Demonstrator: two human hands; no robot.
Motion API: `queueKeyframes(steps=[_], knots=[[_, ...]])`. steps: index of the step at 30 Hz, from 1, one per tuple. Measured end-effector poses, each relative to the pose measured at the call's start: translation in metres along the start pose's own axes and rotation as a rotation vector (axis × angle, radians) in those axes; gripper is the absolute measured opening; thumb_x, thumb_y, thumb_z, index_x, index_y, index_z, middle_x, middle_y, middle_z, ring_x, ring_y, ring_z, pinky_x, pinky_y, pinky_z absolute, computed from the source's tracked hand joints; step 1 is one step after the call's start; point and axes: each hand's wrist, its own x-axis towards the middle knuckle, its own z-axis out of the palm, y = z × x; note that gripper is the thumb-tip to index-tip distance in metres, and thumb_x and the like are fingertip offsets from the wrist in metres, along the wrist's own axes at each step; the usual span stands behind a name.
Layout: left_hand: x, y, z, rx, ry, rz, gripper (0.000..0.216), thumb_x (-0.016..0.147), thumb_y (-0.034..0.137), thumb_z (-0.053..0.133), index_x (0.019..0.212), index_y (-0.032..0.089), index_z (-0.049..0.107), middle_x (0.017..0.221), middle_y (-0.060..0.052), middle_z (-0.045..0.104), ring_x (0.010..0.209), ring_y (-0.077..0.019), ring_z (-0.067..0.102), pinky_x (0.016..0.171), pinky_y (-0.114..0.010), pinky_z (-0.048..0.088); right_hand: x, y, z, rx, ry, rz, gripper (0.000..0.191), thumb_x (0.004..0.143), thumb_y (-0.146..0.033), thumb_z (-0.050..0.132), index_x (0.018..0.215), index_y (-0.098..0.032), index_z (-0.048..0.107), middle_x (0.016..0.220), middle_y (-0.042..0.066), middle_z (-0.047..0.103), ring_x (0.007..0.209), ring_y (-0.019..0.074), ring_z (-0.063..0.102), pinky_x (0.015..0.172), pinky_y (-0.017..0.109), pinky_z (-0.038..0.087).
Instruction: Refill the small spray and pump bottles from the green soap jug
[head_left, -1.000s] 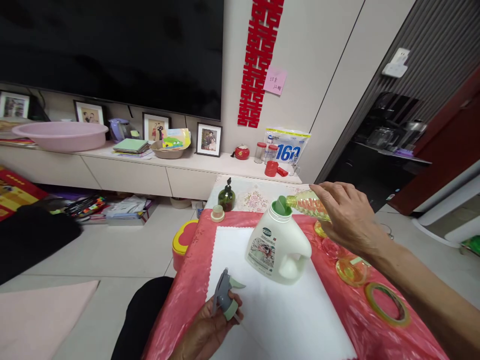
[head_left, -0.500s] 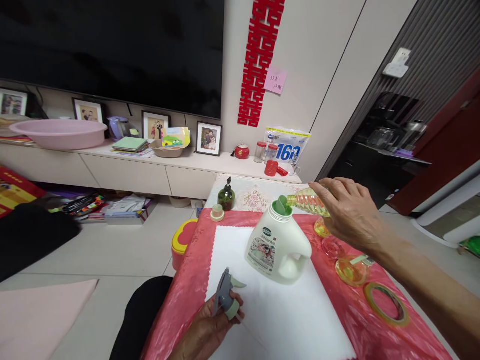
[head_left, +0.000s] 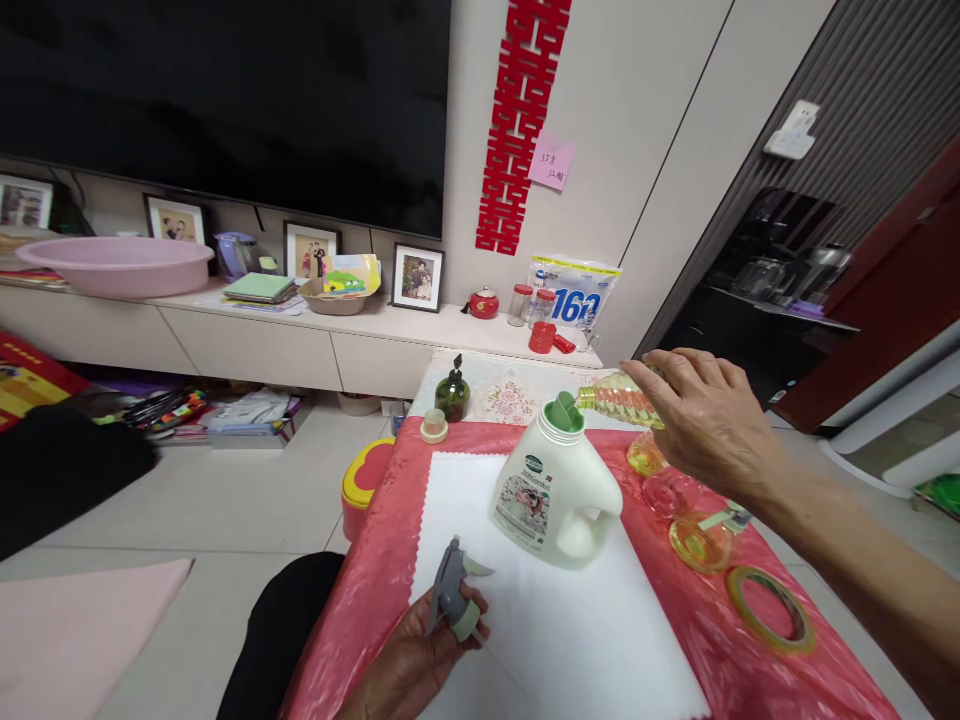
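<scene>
My right hand (head_left: 701, 415) is wrapped round a clear ribbed bottle (head_left: 621, 400) of yellowish liquid. The bottle lies almost level, its neck at the green-lined mouth of a pale detergent jug (head_left: 555, 490). Uncapped, the jug stands upright on a white scallop-edged sheet (head_left: 465, 500). Low over the sheet's near part, my left hand (head_left: 427, 640) grips a grey and pale green spray trigger head (head_left: 452, 590), nozzle end up. A thin tube trails from it toward the lower right. Whether liquid is flowing out of the bottle is hard to make out.
A pale cap (head_left: 434, 426) and a dark green pump bottle (head_left: 454, 392) stand beyond the sheet's far left corner. On the right lie a roll of tape (head_left: 771, 610) and a round bottle with yellow liquid (head_left: 703, 540). A red and yellow stool (head_left: 361, 480) adjoins the table's left side.
The bottle in my right hand has tipped slightly, its neck staying at the jug's mouth. My left hand and the trigger head are practically unmoved.
</scene>
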Motion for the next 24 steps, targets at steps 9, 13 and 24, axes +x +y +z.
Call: queueKeyframes(steps=[9,13,24], knots=[[-0.002,0.002,0.007,-0.013,0.000,-0.002,0.040,0.067,0.035,0.091,0.102,0.023,0.076,0.106,-0.005,0.072,0.092,-0.0179,0.066,0.092,-0.034,0.044,0.001,0.003,-0.001,-0.049,0.005,-0.038,0.060,0.078,-0.009,0.054,0.136,-0.020,0.049,0.130,0.012,0.058,0.116,0.0294,0.050,0.087,0.042,0.037],[-0.001,0.002,0.006,-0.017,0.002,-0.016,0.038,0.068,0.033,0.091,0.102,0.023,0.076,0.106,-0.006,0.072,0.091,-0.0172,0.066,0.092,-0.034,0.044,0.004,0.004,-0.003,-0.058,0.003,-0.046,0.058,0.078,-0.010,0.054,0.136,-0.019,0.050,0.130,0.013,0.058,0.116,0.0301,0.050,0.087,0.042,0.036],[-0.002,0.001,0.004,-0.013,0.000,-0.017,0.037,0.069,0.031,0.090,0.102,0.023,0.076,0.107,-0.005,0.071,0.093,-0.0177,0.066,0.092,-0.034,0.044,0.011,0.004,-0.011,-0.122,0.005,-0.083,0.058,0.079,-0.006,0.053,0.135,-0.020,0.050,0.131,0.012,0.057,0.118,0.0298,0.048,0.089,0.043,0.035]])
